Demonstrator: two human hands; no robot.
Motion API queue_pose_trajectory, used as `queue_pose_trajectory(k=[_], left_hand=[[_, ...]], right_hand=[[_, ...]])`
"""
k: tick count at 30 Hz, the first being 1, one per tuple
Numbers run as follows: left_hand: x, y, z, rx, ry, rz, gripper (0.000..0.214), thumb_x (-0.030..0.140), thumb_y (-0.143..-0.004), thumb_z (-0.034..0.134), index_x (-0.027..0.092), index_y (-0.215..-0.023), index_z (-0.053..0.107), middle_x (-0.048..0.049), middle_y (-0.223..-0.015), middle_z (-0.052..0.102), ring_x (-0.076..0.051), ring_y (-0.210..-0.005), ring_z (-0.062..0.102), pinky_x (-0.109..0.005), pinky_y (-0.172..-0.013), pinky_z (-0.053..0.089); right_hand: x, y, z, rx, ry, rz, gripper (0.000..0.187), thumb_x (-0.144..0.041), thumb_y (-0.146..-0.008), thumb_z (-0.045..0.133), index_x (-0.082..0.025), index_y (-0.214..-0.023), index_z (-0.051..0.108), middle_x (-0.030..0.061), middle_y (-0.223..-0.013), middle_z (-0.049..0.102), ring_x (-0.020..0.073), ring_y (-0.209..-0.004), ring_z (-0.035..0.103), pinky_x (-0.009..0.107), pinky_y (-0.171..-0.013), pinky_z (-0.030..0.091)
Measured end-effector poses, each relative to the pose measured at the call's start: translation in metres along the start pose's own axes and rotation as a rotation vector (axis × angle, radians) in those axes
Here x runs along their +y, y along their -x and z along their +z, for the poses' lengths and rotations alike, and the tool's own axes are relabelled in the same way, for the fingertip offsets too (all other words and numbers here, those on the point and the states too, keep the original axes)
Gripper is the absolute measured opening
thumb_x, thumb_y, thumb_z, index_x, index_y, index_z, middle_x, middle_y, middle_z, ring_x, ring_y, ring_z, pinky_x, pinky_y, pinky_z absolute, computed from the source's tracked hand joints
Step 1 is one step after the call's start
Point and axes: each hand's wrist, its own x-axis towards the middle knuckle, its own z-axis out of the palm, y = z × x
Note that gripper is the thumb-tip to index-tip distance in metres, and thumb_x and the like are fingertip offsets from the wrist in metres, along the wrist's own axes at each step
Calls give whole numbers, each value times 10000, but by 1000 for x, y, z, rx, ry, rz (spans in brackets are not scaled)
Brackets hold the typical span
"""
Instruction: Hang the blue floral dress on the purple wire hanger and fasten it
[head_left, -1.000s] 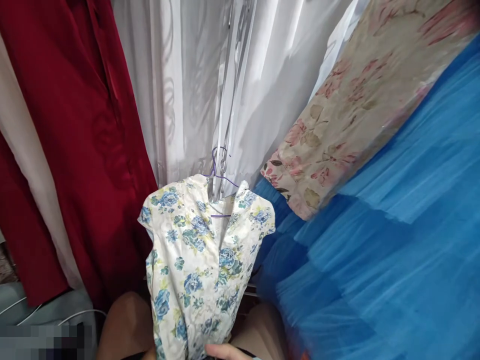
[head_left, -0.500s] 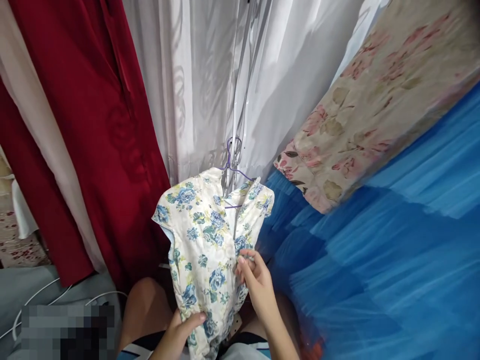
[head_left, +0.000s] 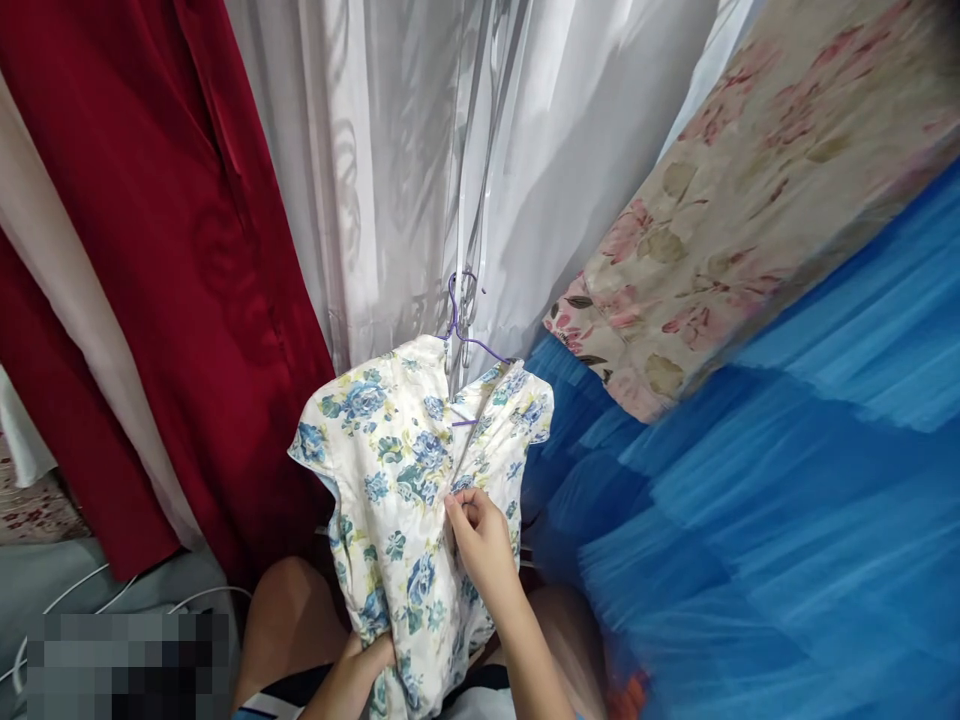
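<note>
A white cap-sleeved floral top with blue roses hangs in front of me on a purple wire hanger. Its collar and V-shaped front opening face up, and its lower part drapes over my lap. At the chest, by the bottom of that opening, my right hand pinches the front edge between thumb and fingers. Lower on the left side, my left hand grips the fabric, its fingers partly hidden in the folds.
White drapes hang behind, with pale ribbons running down to the hanger. Dark red cloth is on the left, a pink-flowered cloth and blue tulle on the right. White cables lie at lower left.
My right hand has moved left and slightly up, from the top's right side to the front edge, and its fingers have closed there. The left thumb is now less visible.
</note>
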Motion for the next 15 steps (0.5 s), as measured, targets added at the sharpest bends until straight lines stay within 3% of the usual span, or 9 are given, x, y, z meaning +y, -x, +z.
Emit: queue_pose_trajectory(k=[5,10,13,15], left_hand=[[-7,-8,2,0,45,90,422,261,-585,821,157,-981,718,-130,-1084,745,-341,-1319,512,-459,-1171,324],[-10,-17,-8,159,75,189,463,266,-635,732,188,-1089,681,-89,-1021,753,-352,-1245,576,-476,-1090,428],[-5,-22,-17,257,-7,362,480,332,-701,689,191,-1156,630,-88,-1054,728,-357,-1197,599,-483,-1039,464],[-1,-24,-21,302,-109,580,525,398,-741,694,195,-1208,568,-105,-1164,675,-348,-1188,591,-486,-1030,462]], right_hand=[[0,0,4,-60,-67,55,263,-404,-876,543,-219,-705,469,-68,-506,401,114,-457,351,236,-451,251],[-8,17,-9,-127,-243,47,246,-342,-883,538,-193,-687,538,-57,-505,408,109,-475,368,240,-480,260],[-9,32,-17,-105,-268,42,243,-363,-880,582,-170,-736,617,-45,-525,439,109,-495,386,242,-492,260],[-9,40,-19,-102,-253,58,262,-380,-874,612,-167,-721,620,-48,-524,428,103,-496,368,242,-490,247]])
